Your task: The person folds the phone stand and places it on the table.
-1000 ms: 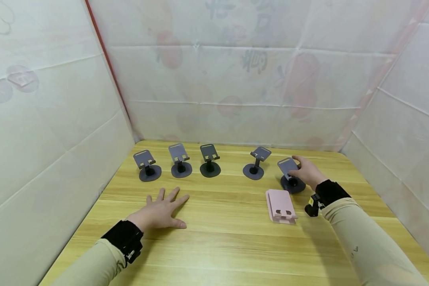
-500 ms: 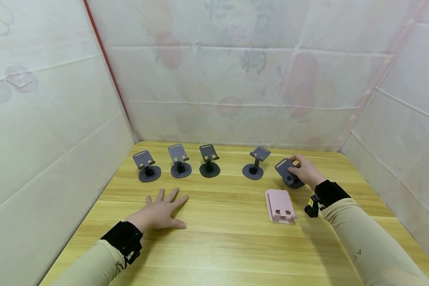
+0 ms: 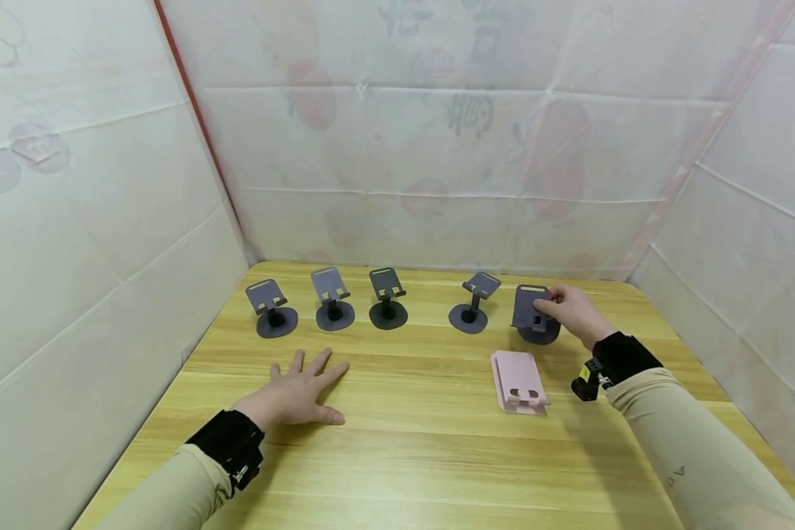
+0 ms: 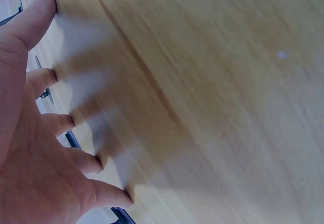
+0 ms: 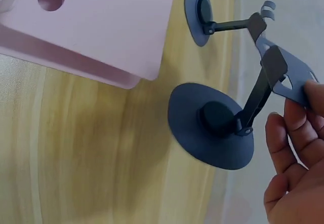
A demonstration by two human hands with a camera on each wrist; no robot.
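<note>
The right hand (image 3: 573,313) was pinching the top edge of the plate on the dark phone stand (image 3: 534,315) farthest right in the row, thumb and fingers (image 5: 288,127) closed on that edge. In the right wrist view the plate was swung up on its hinged arm while the round base (image 5: 212,127) sat flat on the wooden table (image 3: 424,456). My guess is the grip was up at the plate's edge because that gives the most leverage on the hinge, and the base's own weight kept it planted.

Just in front of that hand, toward the person, a pink stand (image 3: 520,381) lay folded flat, apart from the dark one. Beside the hand on its inner side stood another dark stand (image 3: 473,302), near but not touching. Farther that way stood three more dark stands (image 3: 332,297), all opened up and facing the person.

The left hand (image 3: 298,394) wasn't holding anything. It lay palm down on the table with fingers spread, probably just steadying the body. The three stands were just beyond its fingertips (image 4: 76,120).
</note>
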